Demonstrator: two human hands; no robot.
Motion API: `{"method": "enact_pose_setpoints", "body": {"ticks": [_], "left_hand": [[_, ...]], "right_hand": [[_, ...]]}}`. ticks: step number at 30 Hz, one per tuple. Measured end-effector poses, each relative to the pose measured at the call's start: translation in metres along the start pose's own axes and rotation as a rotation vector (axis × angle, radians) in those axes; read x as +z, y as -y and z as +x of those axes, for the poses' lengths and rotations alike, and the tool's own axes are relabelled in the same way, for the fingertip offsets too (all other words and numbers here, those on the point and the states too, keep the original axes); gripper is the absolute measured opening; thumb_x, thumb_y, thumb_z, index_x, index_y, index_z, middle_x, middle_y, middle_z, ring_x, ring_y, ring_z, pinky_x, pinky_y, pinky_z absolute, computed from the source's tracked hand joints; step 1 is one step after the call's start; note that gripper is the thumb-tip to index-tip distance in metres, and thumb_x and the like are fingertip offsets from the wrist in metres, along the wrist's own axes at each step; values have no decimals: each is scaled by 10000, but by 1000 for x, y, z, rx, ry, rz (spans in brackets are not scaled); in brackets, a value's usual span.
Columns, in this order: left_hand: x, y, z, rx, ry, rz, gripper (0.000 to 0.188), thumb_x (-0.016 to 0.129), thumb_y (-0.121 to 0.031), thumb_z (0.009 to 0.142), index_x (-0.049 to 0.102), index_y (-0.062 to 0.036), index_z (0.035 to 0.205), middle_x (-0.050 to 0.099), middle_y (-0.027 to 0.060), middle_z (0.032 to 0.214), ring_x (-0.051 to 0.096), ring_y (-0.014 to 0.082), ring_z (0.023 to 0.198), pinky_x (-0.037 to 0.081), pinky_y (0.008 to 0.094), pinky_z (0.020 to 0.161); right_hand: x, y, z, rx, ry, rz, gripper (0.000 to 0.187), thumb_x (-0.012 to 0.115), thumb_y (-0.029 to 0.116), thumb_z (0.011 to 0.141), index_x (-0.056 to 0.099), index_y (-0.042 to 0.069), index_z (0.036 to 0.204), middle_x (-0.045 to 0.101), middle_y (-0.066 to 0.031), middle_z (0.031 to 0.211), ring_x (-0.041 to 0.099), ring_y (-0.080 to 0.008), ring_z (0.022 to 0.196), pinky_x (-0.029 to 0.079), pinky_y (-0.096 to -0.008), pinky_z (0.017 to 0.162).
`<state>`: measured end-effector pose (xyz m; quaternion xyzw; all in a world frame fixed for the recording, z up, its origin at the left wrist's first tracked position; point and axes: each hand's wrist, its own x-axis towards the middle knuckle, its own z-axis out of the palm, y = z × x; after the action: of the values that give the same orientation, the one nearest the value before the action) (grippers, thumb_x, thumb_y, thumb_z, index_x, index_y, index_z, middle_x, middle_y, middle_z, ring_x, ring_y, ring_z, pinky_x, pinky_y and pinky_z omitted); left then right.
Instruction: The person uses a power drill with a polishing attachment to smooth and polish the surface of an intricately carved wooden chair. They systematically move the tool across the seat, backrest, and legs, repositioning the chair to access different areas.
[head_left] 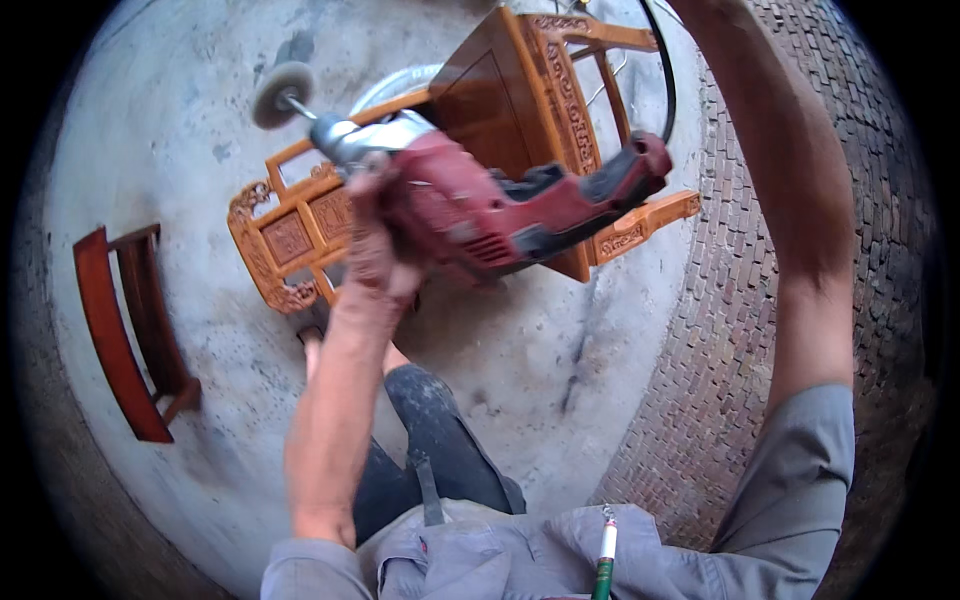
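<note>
My left hand (372,235) is wrapped around the front body of a red and black power drill (455,205), holding it up off the floor. From its silver front end a thin shaft carries a round, greyish-white disc (284,95), which points to the far left. The drill's rear handle, on the right, has no hand on it. A dark cord (667,70) runs near that handle and up past the top edge. My right forearm is raised along the right side, and its hand lies beyond the top edge. Behind the drill a carved wooden chair (500,95) lies tipped over, partly hidden.
A reddish-brown, curved wooden frame (120,335) rests on the concrete floor (250,480) at the left. Brick paving (690,400) covers the right side. Part of a pale ring (395,85) shows behind the chair. A cigarette in a green holder (605,565) shows before my grey shirt.
</note>
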<state>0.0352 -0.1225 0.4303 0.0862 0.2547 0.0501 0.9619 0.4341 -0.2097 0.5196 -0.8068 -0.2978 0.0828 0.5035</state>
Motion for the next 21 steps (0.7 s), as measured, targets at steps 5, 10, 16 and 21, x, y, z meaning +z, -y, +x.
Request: {"method": "enact_pose_setpoints", "body": {"ticks": [5,10,16,21], "left_hand": [[-75,-58,-57,167,-42,126,747,695,-522,853,507,35,1314,616,188,1223,617,293,1108,500,446,1014],[-146,-92,-122,246,-290,69,747,661,-504,888,459,20,1381,573,193,1293,602,316,1118,489,457,1017],[-177,-90,-170,136,-355,79,711,664,-477,896,455,-7,1387,583,156,1310,602,311,1163,519,467,1000],[-179,-97,-178,44,-357,162,694,630,-479,919,443,-15,1400,587,162,1301,619,293,1127,547,449,951]], "right_hand": [[62,5,-162,-583,634,-780,410,515,146,954,536,8,1339,439,-148,1439,356,-272,1360,276,-407,1149],[4,-23,-324,-644,1262,-1555,566,386,334,1013,466,-11,1454,350,-129,1597,219,-271,1524,85,-479,1271],[16,8,-378,-465,1475,-1696,612,330,327,1028,348,-50,1510,304,-150,1616,180,-326,1529,41,-535,1259],[15,3,-351,-464,1193,-1858,659,333,400,1041,314,-49,1523,284,-160,1620,161,-333,1531,47,-518,1263]]}}
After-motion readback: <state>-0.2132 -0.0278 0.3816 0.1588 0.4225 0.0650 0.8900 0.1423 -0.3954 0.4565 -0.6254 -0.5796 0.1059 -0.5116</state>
